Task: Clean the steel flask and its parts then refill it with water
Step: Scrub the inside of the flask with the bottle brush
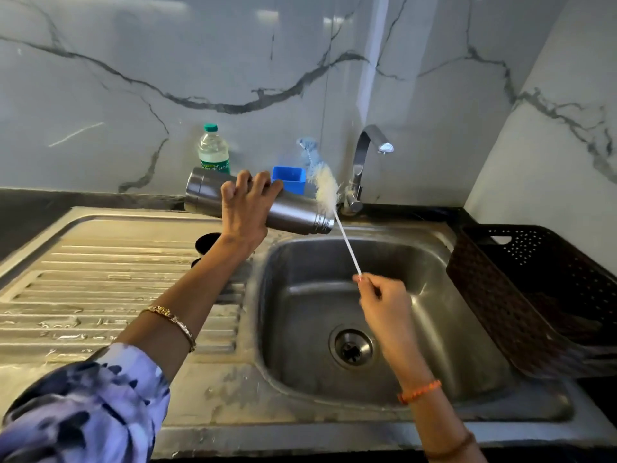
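My left hand (pixel 245 208) grips the steel flask (pixel 293 213) around its middle and holds it nearly sideways above the sink's back-left corner, its threaded mouth pointing right. My right hand (pixel 384 302) pinches the thin white handle of a bottle brush (pixel 325 190). The brush's white and blue bristles stand outside the flask, just above and right of its mouth. A dark cup-like flask part (pixel 207 243) stands on the drainboard, partly hidden behind my left forearm.
The steel sink basin (pixel 434 329) lies below, with the tap (pixel 365 155) at its back and no water running. A plastic water bottle (pixel 213 150) and a blue container (pixel 289 178) stand by the wall. A dark brown basket (pixel 521 295) sits right of the sink.
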